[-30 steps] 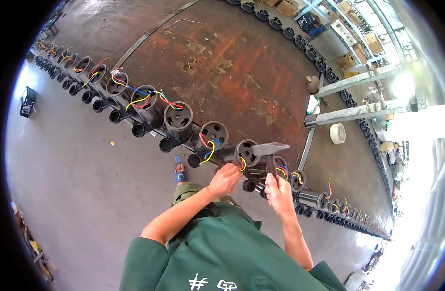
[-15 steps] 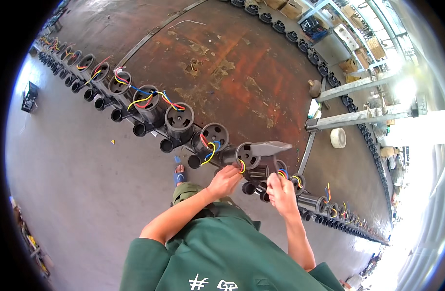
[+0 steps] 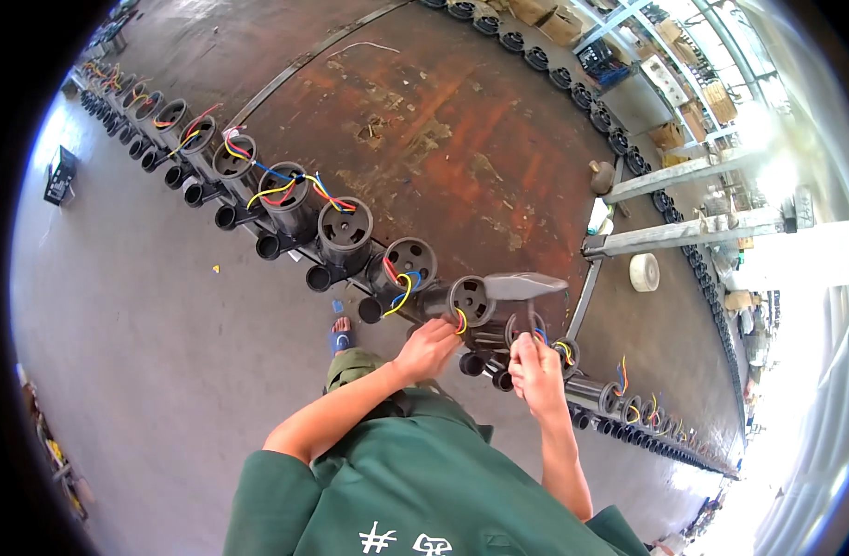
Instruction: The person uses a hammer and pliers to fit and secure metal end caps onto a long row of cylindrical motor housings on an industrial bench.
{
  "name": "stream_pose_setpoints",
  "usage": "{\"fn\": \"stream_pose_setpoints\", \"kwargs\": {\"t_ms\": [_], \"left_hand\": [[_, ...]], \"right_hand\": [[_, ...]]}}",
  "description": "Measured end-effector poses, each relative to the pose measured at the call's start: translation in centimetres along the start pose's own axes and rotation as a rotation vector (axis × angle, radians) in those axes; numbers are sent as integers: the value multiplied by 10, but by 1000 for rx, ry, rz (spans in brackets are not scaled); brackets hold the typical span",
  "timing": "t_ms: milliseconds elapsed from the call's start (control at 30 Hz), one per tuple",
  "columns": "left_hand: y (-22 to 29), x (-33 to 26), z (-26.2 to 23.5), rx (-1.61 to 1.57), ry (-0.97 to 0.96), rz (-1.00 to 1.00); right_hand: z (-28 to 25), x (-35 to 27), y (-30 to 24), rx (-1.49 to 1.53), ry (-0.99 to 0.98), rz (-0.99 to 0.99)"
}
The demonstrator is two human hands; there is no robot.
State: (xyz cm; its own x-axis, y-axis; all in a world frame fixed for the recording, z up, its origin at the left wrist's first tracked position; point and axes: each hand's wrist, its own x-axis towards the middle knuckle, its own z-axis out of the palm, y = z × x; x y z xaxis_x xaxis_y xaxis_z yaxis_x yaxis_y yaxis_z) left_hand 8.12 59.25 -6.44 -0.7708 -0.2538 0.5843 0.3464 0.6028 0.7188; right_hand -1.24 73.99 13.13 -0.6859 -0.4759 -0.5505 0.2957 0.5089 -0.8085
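Observation:
My right hand (image 3: pixel 537 372) is closed around the handle of a hammer (image 3: pixel 524 286), whose long grey head hovers over a row of black cylindrical pump housings. Just below the head is the open round end of one housing (image 3: pixel 471 301) with slots in its inner plate. My left hand (image 3: pixel 428 350) has its fingers pinched together at the near side of this housing. Red and yellow wires (image 3: pixel 460 321) come out beside those fingertips. Whatever the left fingers grip is hidden. Left of it lies another housing (image 3: pixel 409 264) with red, blue and yellow wires (image 3: pixel 402 285).
The row of housings (image 3: pixel 345 229) runs diagonally along the edge of a stained brown tabletop (image 3: pixel 424 148). Black round parts (image 3: pixel 560 79) line the far edge. Metal beams (image 3: pixel 688 227) and a white roll (image 3: pixel 644 272) are at right. A black box (image 3: pixel 60 176) stands on the grey floor.
The hammer head has shifted slightly to the right and a little toward me. My left hand has stayed at the same housing.

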Motion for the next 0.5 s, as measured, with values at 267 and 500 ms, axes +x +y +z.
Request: {"fn": "stream_pose_setpoints", "kwargs": {"t_ms": [267,500], "left_hand": [[-7,-5,8,-29,-9,1],[-4,-3,5,13,-16,-6]], "right_hand": [[9,37,79,-524,154,-70],[2,13,30,9,47,-71]]}}
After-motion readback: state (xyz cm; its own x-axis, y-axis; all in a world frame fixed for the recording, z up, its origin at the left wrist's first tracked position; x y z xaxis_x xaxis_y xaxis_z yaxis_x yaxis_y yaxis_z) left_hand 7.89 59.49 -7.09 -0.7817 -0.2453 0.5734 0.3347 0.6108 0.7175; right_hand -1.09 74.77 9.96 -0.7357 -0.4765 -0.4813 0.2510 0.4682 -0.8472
